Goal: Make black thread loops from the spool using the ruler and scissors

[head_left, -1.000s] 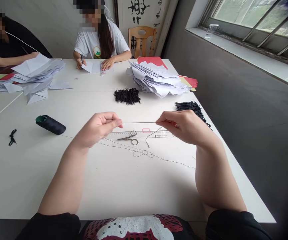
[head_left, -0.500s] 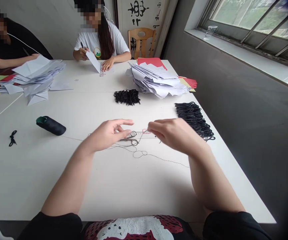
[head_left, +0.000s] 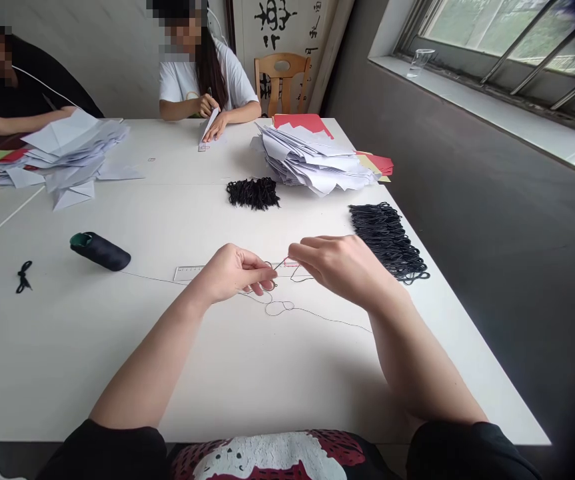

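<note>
Head view: left hand (head_left: 240, 273) and right hand (head_left: 334, 267) each pinch the dark cord (head_left: 281, 263) over the ruler (head_left: 187, 273) on the counter (head_left: 267, 380), best drawn taut, clear of the nearer loose thread (head_left: 327, 320).

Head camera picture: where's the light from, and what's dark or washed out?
Head view: daylight seems to enter through the window at upper right, brightening the sill; also in the head view, a soft shadow darkens the table beside the right forearm, the upper right corner goes black, and the greenery outside looks pale and indistinct.
</note>
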Action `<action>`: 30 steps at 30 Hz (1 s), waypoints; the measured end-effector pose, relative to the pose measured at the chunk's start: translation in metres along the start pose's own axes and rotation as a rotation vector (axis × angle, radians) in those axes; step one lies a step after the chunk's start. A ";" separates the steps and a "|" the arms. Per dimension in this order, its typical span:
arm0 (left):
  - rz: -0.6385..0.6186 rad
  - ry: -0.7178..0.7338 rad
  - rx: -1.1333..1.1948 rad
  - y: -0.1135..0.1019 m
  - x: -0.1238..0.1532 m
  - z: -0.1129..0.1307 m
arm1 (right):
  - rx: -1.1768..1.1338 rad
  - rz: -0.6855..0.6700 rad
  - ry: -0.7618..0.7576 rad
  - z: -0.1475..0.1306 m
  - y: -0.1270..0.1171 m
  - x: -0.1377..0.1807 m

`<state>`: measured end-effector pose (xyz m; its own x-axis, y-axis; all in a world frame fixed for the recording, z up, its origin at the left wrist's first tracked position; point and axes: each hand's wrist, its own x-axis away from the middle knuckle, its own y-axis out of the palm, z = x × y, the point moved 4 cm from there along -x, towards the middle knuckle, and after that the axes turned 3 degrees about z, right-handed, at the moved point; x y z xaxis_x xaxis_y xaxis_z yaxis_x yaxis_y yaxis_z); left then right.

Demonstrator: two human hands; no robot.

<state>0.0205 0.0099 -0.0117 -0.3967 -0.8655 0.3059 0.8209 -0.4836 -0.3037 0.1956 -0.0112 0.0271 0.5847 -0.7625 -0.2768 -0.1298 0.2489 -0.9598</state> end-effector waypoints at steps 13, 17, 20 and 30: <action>-0.145 -0.042 0.027 -0.004 -0.011 -0.013 | 0.019 0.198 0.481 0.068 0.013 0.002; -0.176 -0.072 0.063 -0.002 -0.010 -0.012 | -0.005 0.261 0.511 0.078 0.011 0.006; -0.199 -0.086 -0.004 -0.005 -0.008 -0.011 | 0.010 0.282 0.570 0.085 0.008 0.009; -0.094 0.022 -0.570 -0.026 0.005 -0.012 | 0.015 0.242 0.204 0.053 -0.001 0.005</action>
<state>-0.0075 0.0163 -0.0134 -0.4705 -0.8149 0.3384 0.4329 -0.5474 -0.7162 0.2408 0.0166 0.0296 0.3658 -0.7835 -0.5022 -0.2327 0.4455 -0.8645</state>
